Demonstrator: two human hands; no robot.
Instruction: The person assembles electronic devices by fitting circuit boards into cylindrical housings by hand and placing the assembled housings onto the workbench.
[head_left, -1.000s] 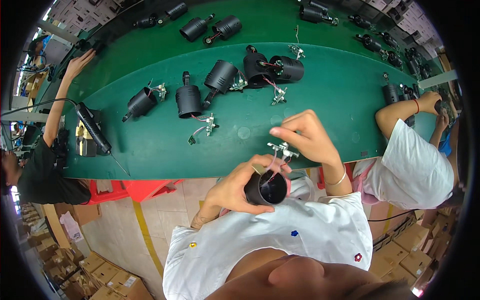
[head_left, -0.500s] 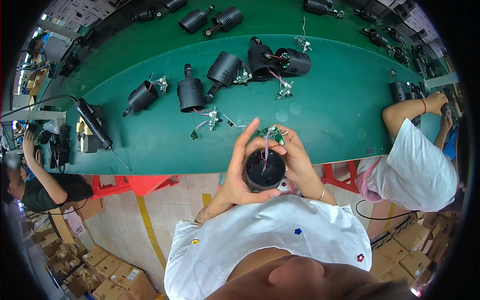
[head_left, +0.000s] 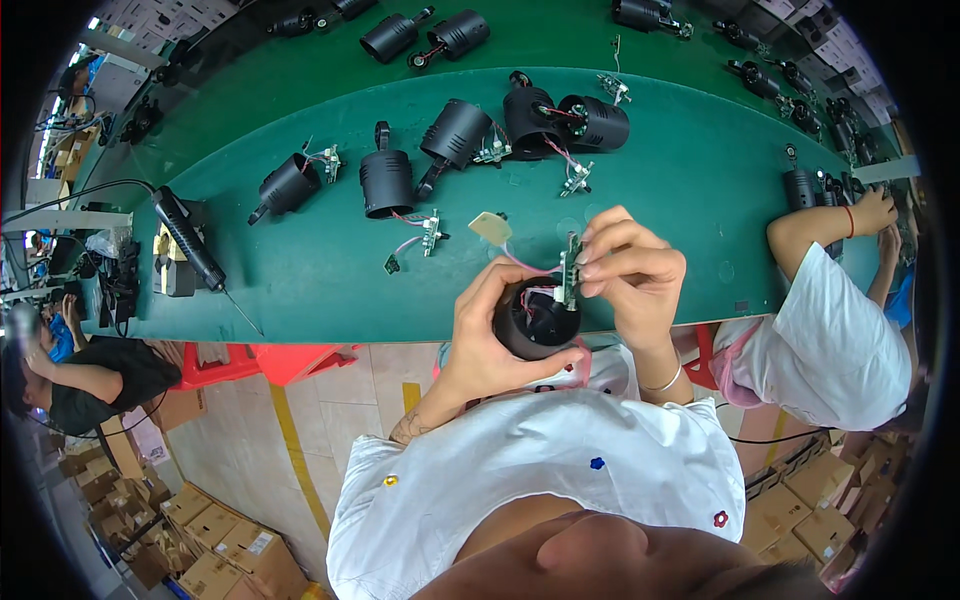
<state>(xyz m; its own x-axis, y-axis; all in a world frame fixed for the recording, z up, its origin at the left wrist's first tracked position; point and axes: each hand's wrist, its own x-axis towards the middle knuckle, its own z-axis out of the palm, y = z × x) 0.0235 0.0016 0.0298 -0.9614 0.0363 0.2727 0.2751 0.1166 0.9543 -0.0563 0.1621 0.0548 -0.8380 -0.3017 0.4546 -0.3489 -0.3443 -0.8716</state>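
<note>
My left hand (head_left: 484, 338) wraps round a black cylindrical housing (head_left: 538, 345), its open end facing up and wires showing inside. A small green circuit board (head_left: 571, 272) stands on edge over the rim, pinched in the fingers of my right hand (head_left: 632, 275). From that board a pinkish cable runs to a small pale yellowish board (head_left: 490, 228), which hangs out beyond the housing's far side. Farther off on the green bench lie more black housings (head_left: 386, 184), some with circuit boards (head_left: 431, 232) on wires beside them.
A soldering iron (head_left: 188, 243) rests on its stand at the left, tip toward the bench's near edge. Red stools (head_left: 285, 364) stand below that edge. A co-worker in white (head_left: 840, 335) sits at the right, another in black (head_left: 90, 380) at the left. Cardboard boxes (head_left: 245, 550) are stacked on the floor.
My right hand has come off the housing's side and now lifts the circuit board upright by its edge. The small board has swung out to the left. The housing tilts slightly differently.
</note>
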